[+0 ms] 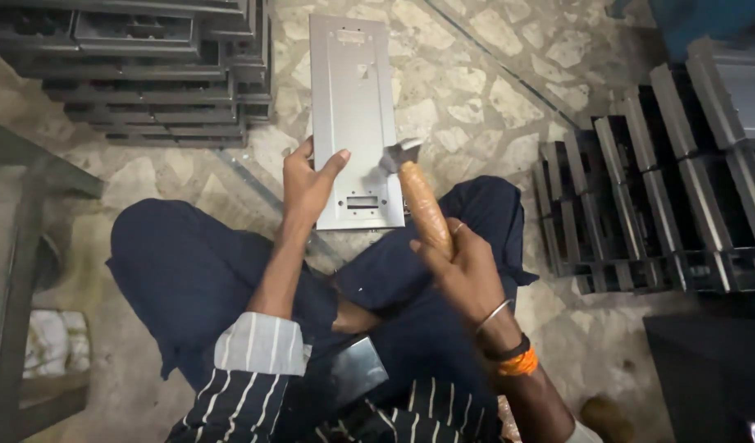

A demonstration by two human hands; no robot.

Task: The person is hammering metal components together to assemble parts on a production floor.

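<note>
We sit cross-legged on the stone floor (476, 74). Our left hand (307, 184) grips the left edge of a grey metal plate (353, 107), fingers curled over it, thumb on its face; the plate stretches toward twelve o'clock. Our right hand (463, 267) is closed around a wooden-handled hammer (418, 197), its head over the plate's lower right corner. Dark metal channels (664, 189) are stacked at three o'clock.

Single head view, steeply downward, close over lap and stone floor (476, 90).

Stacked dark metal channels (148, 66) upper left; row of similar metal parts (664, 205) right; stone-patterned floor (492, 90).
</note>
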